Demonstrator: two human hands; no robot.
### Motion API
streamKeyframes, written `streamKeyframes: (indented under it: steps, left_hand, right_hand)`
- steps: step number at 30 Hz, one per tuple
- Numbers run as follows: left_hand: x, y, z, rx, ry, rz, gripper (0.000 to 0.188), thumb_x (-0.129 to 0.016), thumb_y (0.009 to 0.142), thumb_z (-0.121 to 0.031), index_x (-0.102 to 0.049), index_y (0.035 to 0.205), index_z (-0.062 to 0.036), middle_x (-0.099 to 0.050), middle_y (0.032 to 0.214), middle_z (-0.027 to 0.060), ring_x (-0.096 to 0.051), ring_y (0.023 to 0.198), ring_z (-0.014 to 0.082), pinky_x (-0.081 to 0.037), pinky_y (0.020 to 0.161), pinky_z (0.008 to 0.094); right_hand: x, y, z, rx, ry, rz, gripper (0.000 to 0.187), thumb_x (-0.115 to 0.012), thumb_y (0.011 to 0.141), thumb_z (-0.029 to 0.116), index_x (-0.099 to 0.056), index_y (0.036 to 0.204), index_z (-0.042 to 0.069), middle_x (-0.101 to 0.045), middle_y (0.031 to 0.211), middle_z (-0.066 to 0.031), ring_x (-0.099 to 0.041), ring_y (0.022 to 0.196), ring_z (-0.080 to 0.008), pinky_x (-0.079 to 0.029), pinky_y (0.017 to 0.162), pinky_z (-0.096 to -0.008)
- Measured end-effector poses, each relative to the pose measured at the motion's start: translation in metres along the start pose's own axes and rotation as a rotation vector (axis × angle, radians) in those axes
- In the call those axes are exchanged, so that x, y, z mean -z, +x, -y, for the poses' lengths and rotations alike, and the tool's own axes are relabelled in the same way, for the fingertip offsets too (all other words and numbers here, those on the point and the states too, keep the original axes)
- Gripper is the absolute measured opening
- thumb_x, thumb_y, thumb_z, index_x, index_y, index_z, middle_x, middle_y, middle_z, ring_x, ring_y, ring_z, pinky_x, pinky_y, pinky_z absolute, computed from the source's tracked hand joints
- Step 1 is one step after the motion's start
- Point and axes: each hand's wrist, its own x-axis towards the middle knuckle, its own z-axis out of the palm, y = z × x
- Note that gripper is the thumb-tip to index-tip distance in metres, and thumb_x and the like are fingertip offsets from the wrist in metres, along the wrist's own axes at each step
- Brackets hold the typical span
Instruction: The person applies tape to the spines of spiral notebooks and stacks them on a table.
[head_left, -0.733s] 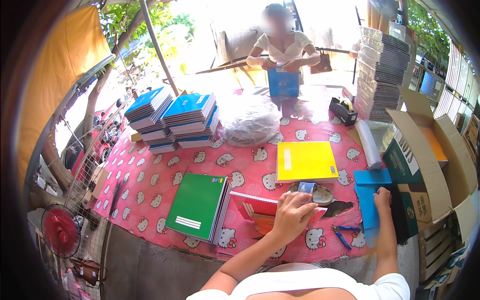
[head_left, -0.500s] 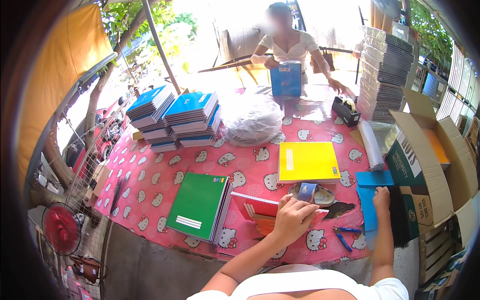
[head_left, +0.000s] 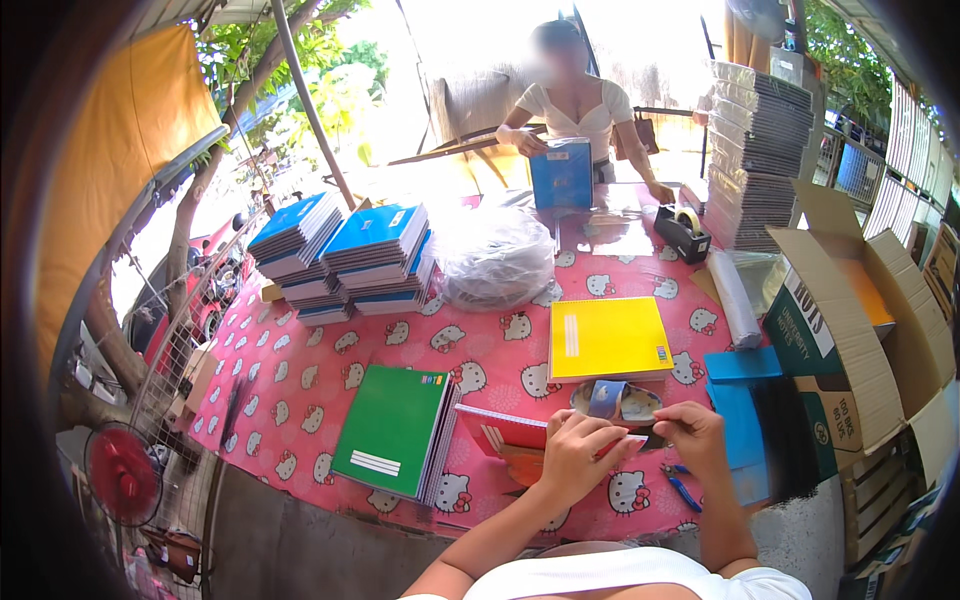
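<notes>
My left hand (head_left: 583,455) grips a red spiral notebook (head_left: 490,428), which stands tilted on its edge near the table's front. Just right of it, my right hand (head_left: 697,440) is raised with thumb and forefinger pinched together; whatever they hold is too small to make out. Behind the red notebook lies a sandal-like thing with a blue strap (head_left: 606,399). Blue-handled pliers (head_left: 683,490) rest beneath my right wrist. A stack of green notebooks (head_left: 392,425) lies to the left, and yellow notebooks (head_left: 612,338) lie beyond the sandal.
Thin black strands (head_left: 785,440) lie over blue sheets (head_left: 735,430) at right, beside an open carton (head_left: 850,340). Farther back are blue notebook stacks (head_left: 375,232), a plastic-wrapped bundle (head_left: 495,260), a tape dispenser (head_left: 683,235) and a tall wrapped pile (head_left: 758,160). A co-worker (head_left: 575,110) holds a blue notebook (head_left: 562,175).
My right hand has moved left from the blue sheets by the black strands to beside the red notebook. My left hand keeps its grip. The co-worker's hand has reached the tape dispenser.
</notes>
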Motion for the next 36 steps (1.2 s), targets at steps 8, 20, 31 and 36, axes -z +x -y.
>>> streamKeyframes:
  steps: [8,20,31,36]
  left_hand:
    - [0.002,-0.005,0.000,-0.042,0.010,0.008,0.018,-0.076,0.075,-0.027,-0.072,0.081,-0.0114,-0.068,0.077,0.0011,-0.060,0.073,0.0163,-0.038,0.083,0.0342]
    - [-0.003,-0.006,0.001,-0.050,0.035,-0.060,0.018,-0.078,0.072,-0.024,-0.071,0.083,-0.0115,-0.066,0.076,0.0012,-0.058,0.070,0.0167,-0.039,0.083,0.0343]
    - [-0.002,-0.014,0.000,0.008,-0.010,-0.046,0.018,-0.075,0.076,-0.025,-0.068,0.079,-0.0097,-0.065,0.078,0.0017,-0.058,0.075,0.0182,-0.037,0.087,0.0358]
    - [0.000,-0.008,0.001,0.007,0.007,-0.049,0.018,-0.077,0.073,-0.024,-0.068,0.079,-0.0100,-0.065,0.078,0.0021,-0.058,0.074,0.0180,-0.038,0.085,0.0352]
  right_hand:
    - [0.016,0.007,0.014,-0.338,0.080,0.428,0.014,-0.072,0.078,0.004,-0.071,0.092,0.001,-0.067,0.076,-0.0099,-0.061,0.072,-0.0110,-0.048,0.063,-0.0251]
    - [0.004,-0.001,0.026,0.102,-0.311,0.244,0.023,-0.074,0.072,0.004,-0.070,0.095,0.003,-0.061,0.075,-0.0117,-0.064,0.069,-0.0242,-0.050,0.060,-0.0324]
    - [-0.001,-0.006,0.003,-0.193,0.109,0.200,0.013,-0.072,0.078,-0.001,-0.063,0.086,-0.005,-0.067,0.078,-0.0083,-0.067,0.072,-0.0137,-0.052,0.063,-0.0237]
    - [-0.007,-0.005,0.009,-0.010,-0.046,0.122,0.012,-0.071,0.076,0.002,-0.063,0.085,-0.001,-0.062,0.073,-0.0113,-0.062,0.064,-0.0185,-0.048,0.059,-0.0287]
